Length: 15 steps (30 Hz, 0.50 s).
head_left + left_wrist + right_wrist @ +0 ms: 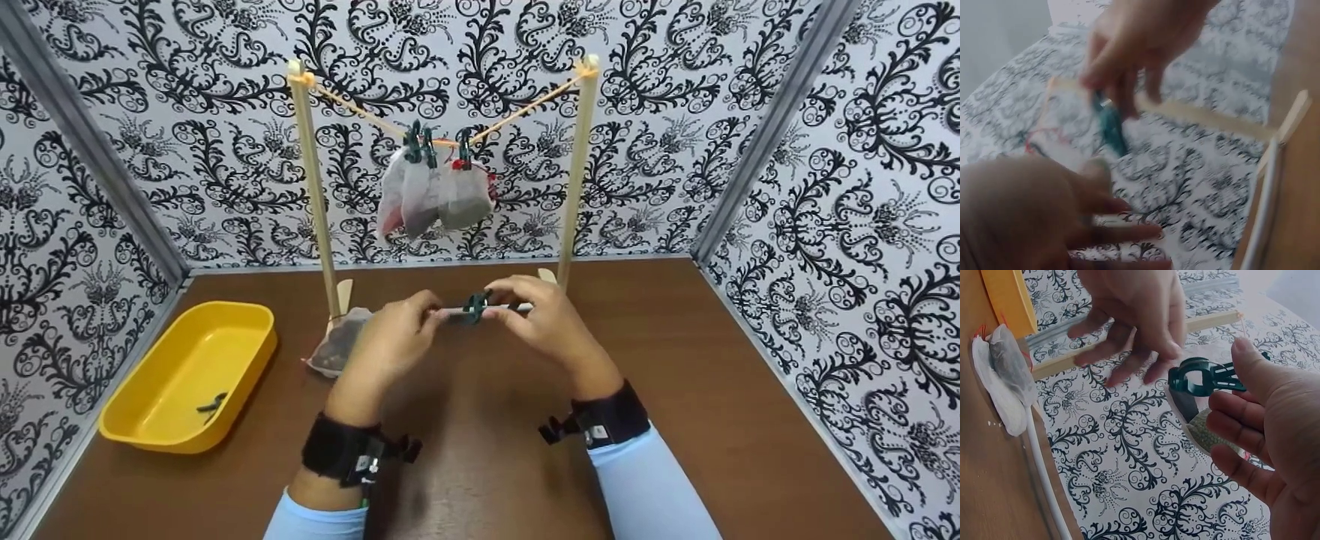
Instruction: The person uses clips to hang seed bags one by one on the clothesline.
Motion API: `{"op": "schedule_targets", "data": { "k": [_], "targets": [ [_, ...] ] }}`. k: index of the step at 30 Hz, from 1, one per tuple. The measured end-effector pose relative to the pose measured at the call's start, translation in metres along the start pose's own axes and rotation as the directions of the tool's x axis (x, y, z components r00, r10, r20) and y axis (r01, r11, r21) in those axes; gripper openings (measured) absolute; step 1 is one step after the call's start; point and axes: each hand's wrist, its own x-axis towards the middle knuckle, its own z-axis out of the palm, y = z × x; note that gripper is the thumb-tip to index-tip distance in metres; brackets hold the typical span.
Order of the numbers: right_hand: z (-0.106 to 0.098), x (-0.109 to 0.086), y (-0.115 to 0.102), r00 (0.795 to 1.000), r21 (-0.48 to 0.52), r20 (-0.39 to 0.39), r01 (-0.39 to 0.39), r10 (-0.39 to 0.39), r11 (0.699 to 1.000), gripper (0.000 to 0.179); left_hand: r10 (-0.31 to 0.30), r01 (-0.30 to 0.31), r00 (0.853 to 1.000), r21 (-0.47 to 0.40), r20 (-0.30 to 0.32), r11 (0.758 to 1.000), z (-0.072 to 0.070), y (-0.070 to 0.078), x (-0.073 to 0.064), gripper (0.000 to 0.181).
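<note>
**Right hand (551,321) pinches a green clip (475,307)**

The clip sits between the right thumb and fingers, above the table (480,435). The left hand (394,337), its fingers loosely spread, is just beside the clip's far end. Behind, pale mesh bags (466,202) hang from an orange cord (525,112); a yellow tray (202,360) stands to the left.

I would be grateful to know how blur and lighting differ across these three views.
Head view: fairly even light, with a soft sheen on the brown table; left wrist view: hazy, with the right hand and green clip smeared; right wrist view: clearer, the clip's edges crisp, though the left hand looks slightly soft.
</note>
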Motion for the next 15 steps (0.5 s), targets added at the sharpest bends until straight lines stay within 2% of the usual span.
{"op": "schedule_targets", "data": {
  "k": [3,5,8,9,12,15],
  "targets": [
    [0.0,0.001,0.003,0.999,-0.036,-0.044,0.011,-0.012,0.999,0.026,-0.092,0.081,0.994,0.159,0.059,0.984,-0.012,-0.023,-0.003,0.04],
    [0.001,0.001,0.006,0.997,-0.025,-0.072,0.025,-0.027,0.999,0.022,-0.183,0.16,0.979,0.226,0.086,0.961,-0.019,-0.043,-0.005,0.043],
    [0.002,0.0,0.009,0.994,-0.018,-0.107,0.037,-0.039,0.999,0.017,-0.329,0.287,0.936,0.268,0.125,0.92,-0.023,-0.074,-0.009,0.054],
    [0.002,0.0,0.009,0.992,-0.017,-0.116,0.038,-0.04,0.999,0.016,-0.377,0.331,0.917,0.273,0.134,0.903,-0.024,-0.083,-0.01,0.06],
    [0.001,-0.001,0.009,0.991,-0.018,-0.132,0.036,-0.038,0.999,0.014,-0.458,0.403,0.874,0.281,0.165,0.871,-0.022,-0.101,-0.014,0.085],
    [0.001,0.0,0.008,0.99,-0.006,-0.137,0.042,-0.043,0.999,0.014,-0.483,0.427,0.857,0.277,0.179,0.861,-0.018,-0.106,-0.015,0.095]
  ]
}}
